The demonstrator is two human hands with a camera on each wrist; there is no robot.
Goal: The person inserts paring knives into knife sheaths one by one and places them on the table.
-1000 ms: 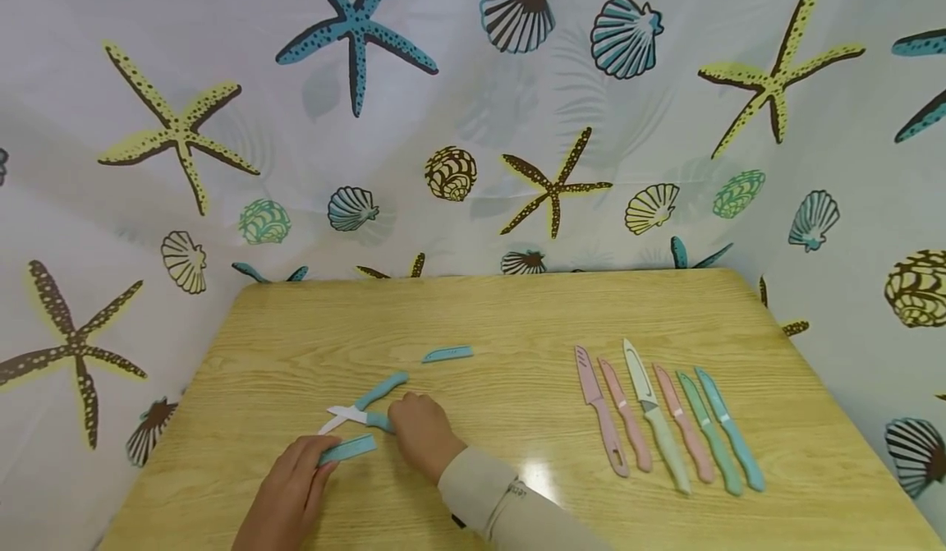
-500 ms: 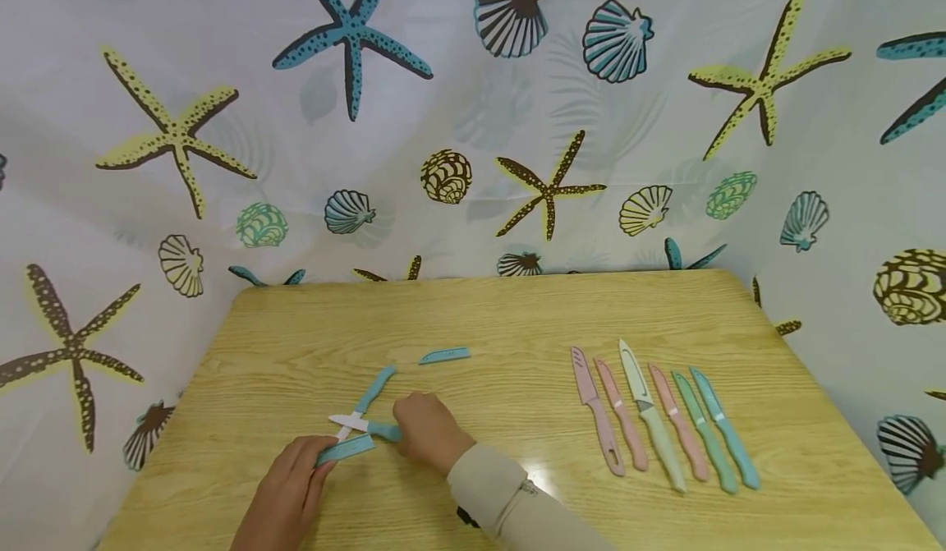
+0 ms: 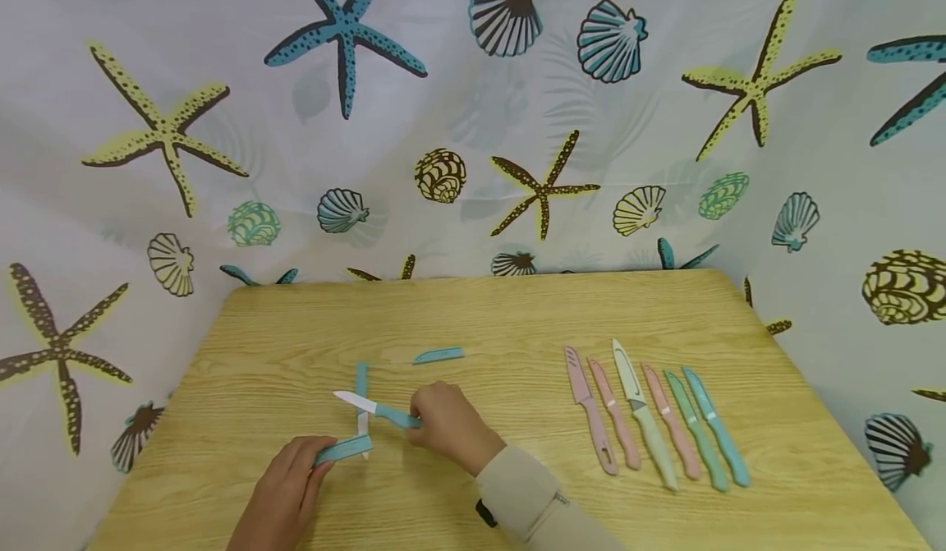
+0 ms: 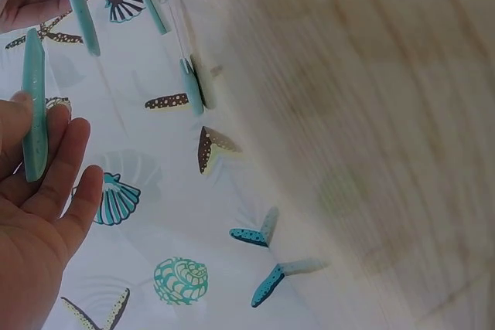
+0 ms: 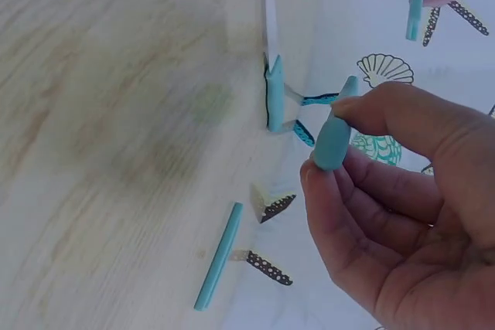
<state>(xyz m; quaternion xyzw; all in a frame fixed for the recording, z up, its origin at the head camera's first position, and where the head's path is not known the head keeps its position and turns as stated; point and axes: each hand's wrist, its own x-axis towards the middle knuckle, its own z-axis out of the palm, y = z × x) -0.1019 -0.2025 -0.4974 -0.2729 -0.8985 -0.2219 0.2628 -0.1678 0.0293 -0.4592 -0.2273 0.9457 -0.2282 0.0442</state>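
Between thumb and fingers, my left hand pinches a light-blue knife sheath near the front left. My right hand grips the blue handle of a small knife, its bare white blade pointing left. Below that blade a second blue-handled knife lies on the table, its white blade towards me and its tip partly behind the held sheath. Farther back rests another light-blue sheath. The right wrist view shows thumb and fingertips around the knife handle.
On the right of the wooden table several sheathed knives lie in a row, among them a mauve one, a cream one, a green one and a blue one. A sea-patterned curtain surrounds the table's back and sides.
My right hand has moved its knife right and away from me. The crossed knife beneath has swung round, its blade now pointing straight towards me. The left hand stays put with the sheath.
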